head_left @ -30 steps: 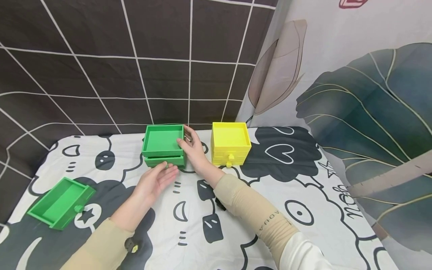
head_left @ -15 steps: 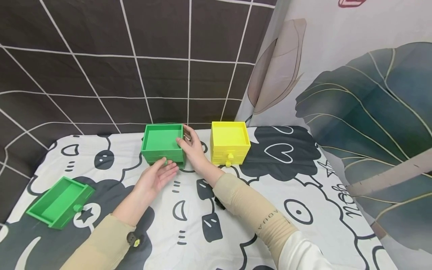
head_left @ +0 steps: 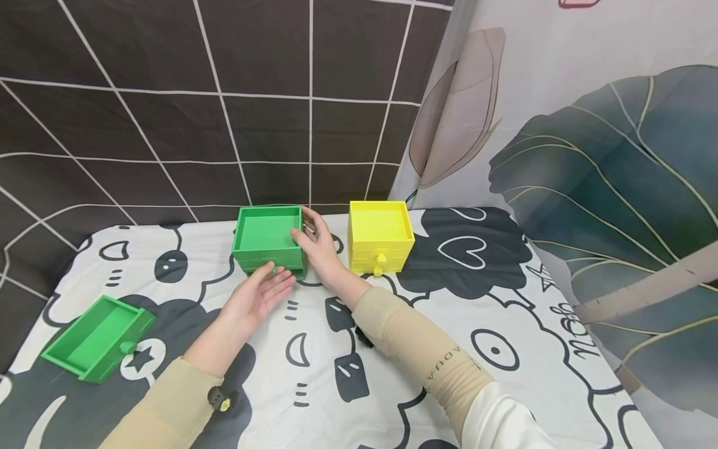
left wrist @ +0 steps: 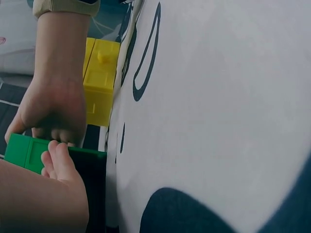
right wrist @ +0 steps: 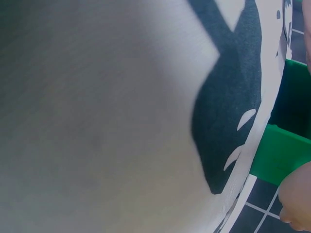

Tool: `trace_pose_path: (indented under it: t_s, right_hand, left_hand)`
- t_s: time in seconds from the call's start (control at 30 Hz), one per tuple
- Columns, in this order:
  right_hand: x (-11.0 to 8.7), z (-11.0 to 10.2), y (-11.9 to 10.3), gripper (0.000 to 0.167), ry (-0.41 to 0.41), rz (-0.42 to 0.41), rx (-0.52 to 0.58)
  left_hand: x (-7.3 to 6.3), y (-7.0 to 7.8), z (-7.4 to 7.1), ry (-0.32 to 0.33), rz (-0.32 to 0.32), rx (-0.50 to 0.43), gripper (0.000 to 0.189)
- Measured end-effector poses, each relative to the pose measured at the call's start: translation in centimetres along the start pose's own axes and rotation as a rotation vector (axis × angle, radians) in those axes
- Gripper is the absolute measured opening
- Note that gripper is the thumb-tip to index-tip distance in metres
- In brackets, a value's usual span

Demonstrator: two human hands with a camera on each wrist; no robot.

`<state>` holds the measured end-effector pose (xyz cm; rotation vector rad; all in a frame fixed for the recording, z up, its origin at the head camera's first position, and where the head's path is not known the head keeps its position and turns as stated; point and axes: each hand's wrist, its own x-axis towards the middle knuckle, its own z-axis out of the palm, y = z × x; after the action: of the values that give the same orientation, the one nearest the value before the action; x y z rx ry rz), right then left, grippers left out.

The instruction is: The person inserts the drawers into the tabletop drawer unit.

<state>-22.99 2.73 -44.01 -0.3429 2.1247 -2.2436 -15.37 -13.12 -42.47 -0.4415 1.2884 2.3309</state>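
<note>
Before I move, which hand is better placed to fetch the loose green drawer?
Probably the left hand: it is nearer the loose green drawer, while the right hand holds the green cabinet.

Your head cam is the highest and widest, facing forward and down: both boxes, green (head_left: 268, 229) and yellow (head_left: 380, 223), plus the dark grid backdrop (head_left: 269, 131). Your left wrist cam is close and low, rolled sideways, cloth (left wrist: 218, 97) filling the right side, facing the green box across your left hand (left wrist: 65, 179), yellow box beyond. Your right wrist cam is low too, rolled the opposite way; mostly cloth, green box clipped at the right edge. All three share green box and grid; head and left wrist share yellow.
</note>
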Motion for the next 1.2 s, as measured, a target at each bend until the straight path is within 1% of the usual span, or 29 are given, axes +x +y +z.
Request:
trace_pose_path:
  t_s: [0.2, 0.5, 0.73, 0.87, 1.1, 1.2]
  right_hand:
    - [0.1, 0.0, 0.1, 0.063, 0.000, -0.008, 0.006]
    - [0.0, 0.0, 0.0, 0.063, 0.003, 0.006, -0.004]
    - [0.0, -0.1, 0.0, 0.064, 0.002, 0.012, 0.002]
    - [0.0, -0.1, 0.0, 0.063, 0.004, 0.014, 0.000]
    - [-0.1, 0.0, -0.1, 0.063, 0.013, 0.024, 0.004]
    - [-0.1, 0.0, -0.1, 0.063, 0.017, 0.028, -0.004]
  left_hand:
    - [-0.2, 0.2, 0.0, -0.008, -0.019, -0.035, 0.020]
    - [-0.2, 0.3, -0.3, -0.027, -0.036, -0.030, 0.022]
    - [-0.5, 0.0, -1.0, -0.040, -0.045, -0.036, 0.014]
    - [-0.8, -0.3, -1.4, -0.061, -0.049, -0.042, 0.012]
    - [-1.6, -1.0, -2.6, -0.084, -0.090, -0.086, 0.020]
    - [-2.0, -1.2, -3.2, -0.081, -0.104, -0.093, 0.017]
